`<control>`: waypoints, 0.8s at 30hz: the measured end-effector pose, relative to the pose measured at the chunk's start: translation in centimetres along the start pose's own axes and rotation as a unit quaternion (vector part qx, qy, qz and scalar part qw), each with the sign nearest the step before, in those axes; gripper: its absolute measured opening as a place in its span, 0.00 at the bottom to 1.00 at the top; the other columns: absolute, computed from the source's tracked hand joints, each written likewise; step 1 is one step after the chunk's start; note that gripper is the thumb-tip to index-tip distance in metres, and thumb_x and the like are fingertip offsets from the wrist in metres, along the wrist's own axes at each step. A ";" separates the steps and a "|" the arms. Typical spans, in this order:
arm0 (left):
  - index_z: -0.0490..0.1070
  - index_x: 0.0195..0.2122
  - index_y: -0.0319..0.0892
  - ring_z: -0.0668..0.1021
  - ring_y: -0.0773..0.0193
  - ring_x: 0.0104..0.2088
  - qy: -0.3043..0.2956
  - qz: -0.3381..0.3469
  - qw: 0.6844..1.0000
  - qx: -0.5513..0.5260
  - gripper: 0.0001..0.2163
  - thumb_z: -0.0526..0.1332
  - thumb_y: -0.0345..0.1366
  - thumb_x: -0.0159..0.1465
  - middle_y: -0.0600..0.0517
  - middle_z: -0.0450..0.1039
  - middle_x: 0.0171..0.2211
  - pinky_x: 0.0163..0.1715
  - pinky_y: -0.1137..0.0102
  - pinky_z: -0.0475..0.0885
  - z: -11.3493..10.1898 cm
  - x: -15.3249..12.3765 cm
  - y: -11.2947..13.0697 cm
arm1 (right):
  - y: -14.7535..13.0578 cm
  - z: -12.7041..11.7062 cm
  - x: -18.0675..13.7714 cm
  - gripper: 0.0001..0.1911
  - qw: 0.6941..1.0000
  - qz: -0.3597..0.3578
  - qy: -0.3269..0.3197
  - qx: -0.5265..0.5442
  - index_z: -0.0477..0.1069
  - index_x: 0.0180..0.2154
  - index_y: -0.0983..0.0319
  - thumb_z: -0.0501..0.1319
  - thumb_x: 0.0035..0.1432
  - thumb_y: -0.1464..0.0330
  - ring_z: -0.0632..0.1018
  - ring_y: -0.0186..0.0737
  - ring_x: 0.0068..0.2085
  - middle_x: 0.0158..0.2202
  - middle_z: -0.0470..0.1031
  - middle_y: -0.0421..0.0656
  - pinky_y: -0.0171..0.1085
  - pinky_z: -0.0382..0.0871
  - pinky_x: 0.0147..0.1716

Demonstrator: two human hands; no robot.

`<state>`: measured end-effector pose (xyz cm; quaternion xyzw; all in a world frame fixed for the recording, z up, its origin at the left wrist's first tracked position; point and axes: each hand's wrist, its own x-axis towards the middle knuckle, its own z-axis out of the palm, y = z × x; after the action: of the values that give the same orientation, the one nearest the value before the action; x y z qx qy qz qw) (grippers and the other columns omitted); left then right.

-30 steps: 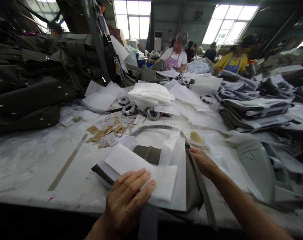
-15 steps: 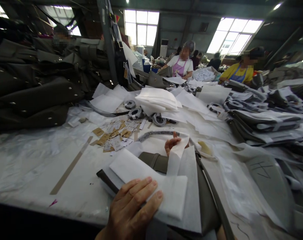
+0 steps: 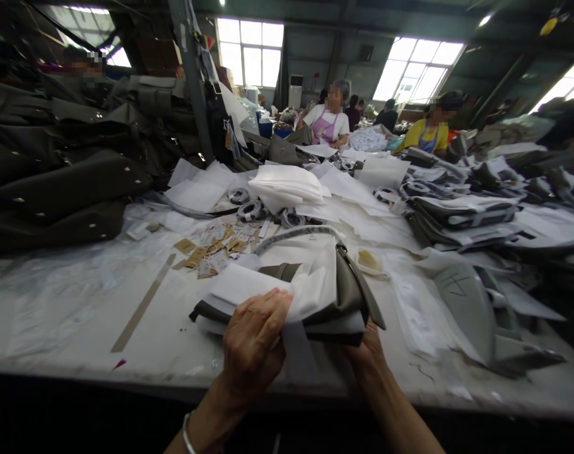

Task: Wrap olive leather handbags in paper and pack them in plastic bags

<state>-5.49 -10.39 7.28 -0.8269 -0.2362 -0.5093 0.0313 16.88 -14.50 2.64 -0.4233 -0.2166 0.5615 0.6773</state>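
Note:
A dark olive handbag [image 3: 351,277] lies on the table in front of me. White packing sheets [image 3: 244,287] cover much of its front, and its handle [image 3: 296,233] arches behind in a grey wrapping. My left hand [image 3: 256,340] is closed over the near edge of the sheets and the bag, its fingertips pressing on the white sheet. At the bag's lower right corner, my right hand [image 3: 369,353] grips from below, its fingers mostly hidden behind the bag.
Paper tags [image 3: 204,252] lie scattered behind the bag, near coiled wrapped straps [image 3: 251,211] and a stack of white sheets [image 3: 287,183]. Dark bags [image 3: 69,170] are heaped at left. More wrapped bags [image 3: 457,214] are piled at right. Two co-workers [image 3: 329,123] sit across the table.
My right hand has come from behind the bag to its lower right corner. The white sheet it held up now lies folded down over the bag. The bag has tilted and shifted.

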 end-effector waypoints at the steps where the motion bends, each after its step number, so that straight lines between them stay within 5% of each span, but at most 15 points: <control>1: 0.67 0.57 0.39 0.76 0.59 0.55 -0.003 -0.002 1.000 0.003 0.26 0.51 0.19 0.58 0.44 0.77 0.49 0.54 0.62 0.70 0.1 0.0 0.1 | -0.1 -0.5 -1.0 0.14 0.999 -0.003 0.016 0.027 0.78 0.39 0.59 0.67 0.53 0.58 0.78 0.50 0.50 0.38 0.81 0.45 0.48 0.75 0.47; 6: 0.67 0.56 0.41 0.77 0.58 0.52 -0.026 -0.004 0.999 0.022 0.22 0.55 0.22 0.60 0.45 0.78 0.48 0.54 0.62 0.70 0.9 -0.1 0.5 | 0.4 -1.5 -4.3 0.15 0.991 -0.033 0.112 0.065 0.78 0.35 0.57 0.74 0.42 0.67 0.81 0.40 0.39 0.35 0.82 0.39 0.37 0.78 0.40; 11: 0.66 0.58 0.41 0.76 0.57 0.53 -0.057 0.005 0.998 0.037 0.22 0.56 0.25 0.62 0.46 0.77 0.50 0.54 0.61 0.69 1.9 -0.6 1.2 | 1.2 -1.3 -6.7 0.23 0.984 -0.029 0.174 0.013 0.76 0.35 0.60 0.79 0.35 0.64 0.80 0.38 0.28 0.28 0.80 0.39 0.35 0.77 0.29; 24: 0.66 0.61 0.48 0.75 0.57 0.54 -0.110 0.063 0.987 0.097 0.20 0.55 0.28 0.68 0.48 0.75 0.52 0.53 0.60 0.70 5.0 -3.3 2.6 | 2.0 -1.2 -10.6 0.23 0.980 0.136 0.141 -0.045 0.71 0.28 0.64 0.80 0.34 0.63 0.77 0.33 0.21 0.22 0.76 0.40 0.28 0.73 0.18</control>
<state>-1.48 -12.43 2.60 -0.8840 -0.2340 -0.3873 0.1176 13.71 -24.82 2.31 -0.5536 -0.0841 0.5723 0.5991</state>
